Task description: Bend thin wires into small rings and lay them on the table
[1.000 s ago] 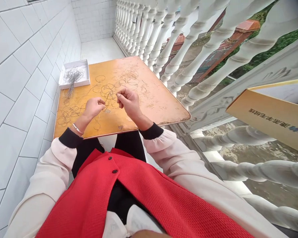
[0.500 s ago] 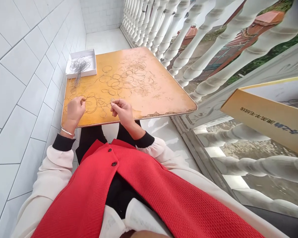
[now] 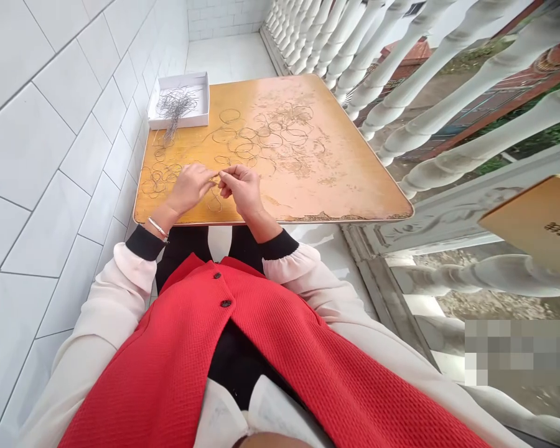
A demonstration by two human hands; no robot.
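— Shift since half a second back: left hand (image 3: 191,186) and right hand (image 3: 244,191), then apart, now appear to meet at the fingertips.

— State of the fingers?

— Right: thumb and index pinched nearly together. Left: fingers bunched, thumb slightly off them. Cannot tell whether a strand runs between; too fine to resolve.

— Wire positions, clock centred on the hands?

— One thin loop (image 3: 215,202) at six o'clock, just below the fingertips; resting or hanging, cannot tell. Overlapping wire loops (image 3: 266,132) lie on the table (image 3: 345,180) toward one and two. Small tangle (image 3: 156,180) at nine.

— Surroundings?

— White box (image 3: 186,120) at eleven, holding a grey wire bundle (image 3: 173,109), its tail over the near wall. Yellow carton (image 3: 536,218) at three, well apart, partly out of view.
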